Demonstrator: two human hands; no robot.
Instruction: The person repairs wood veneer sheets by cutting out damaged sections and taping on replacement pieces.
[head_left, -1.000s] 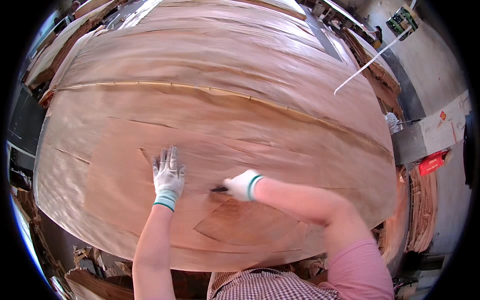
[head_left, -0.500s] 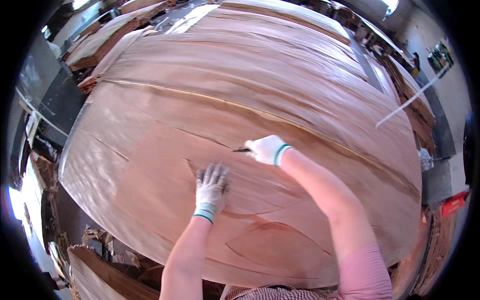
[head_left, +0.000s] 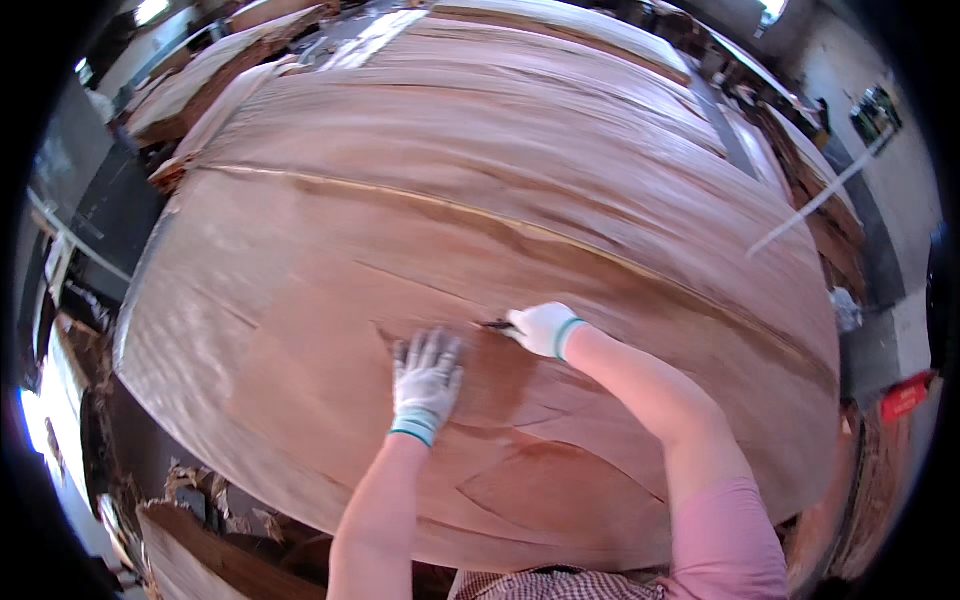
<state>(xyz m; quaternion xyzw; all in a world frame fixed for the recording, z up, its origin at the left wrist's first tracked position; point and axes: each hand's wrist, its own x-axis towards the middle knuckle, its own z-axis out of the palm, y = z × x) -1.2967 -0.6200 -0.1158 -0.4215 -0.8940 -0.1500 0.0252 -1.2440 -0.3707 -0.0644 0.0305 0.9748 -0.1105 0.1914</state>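
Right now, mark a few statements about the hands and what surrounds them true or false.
1. The left hand lies palm down on the brown sheet. True.
2. The right hand holds a dark tool. True.
3. Both hands are bare. False: both wear pale gloves.
4. The red object is left of the hands. False: the red object is near the view's right edge.
5. The left hand touches the tool. False: they are apart.

Wide wooden sheet (head_left: pixel 200 315) (rippled), smaller sheet (head_left: pixel 310 365) atop.
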